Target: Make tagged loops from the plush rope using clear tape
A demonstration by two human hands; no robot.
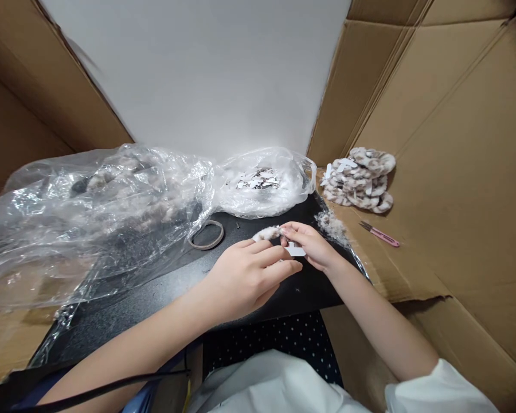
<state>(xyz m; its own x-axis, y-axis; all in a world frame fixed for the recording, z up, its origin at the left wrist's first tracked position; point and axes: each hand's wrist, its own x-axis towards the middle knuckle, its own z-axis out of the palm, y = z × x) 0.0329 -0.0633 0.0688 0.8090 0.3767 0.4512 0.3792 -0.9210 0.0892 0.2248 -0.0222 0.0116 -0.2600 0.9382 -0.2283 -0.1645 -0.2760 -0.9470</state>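
Note:
Over the black tabletop, my left hand (251, 275) and my right hand (305, 241) meet around a small fluffy white-and-brown piece (267, 233). The fingers of my left hand are curled over its near side, hiding part of it. My right hand pinches its right end between thumb and fingers. A white tag (295, 250) shows between the two hands, just under my right fingers. What lies beneath my left fingers is hidden.
A large clear plastic bag (146, 201) of fluffy pieces spreads at the left. Beside it is a bag of small tags and metal parts (258, 180). Tape roll (206, 235) lies nearer. At the right are stacked fluffy loops (361, 180), loose fluff (332, 226) and pink-handled snips (382, 234).

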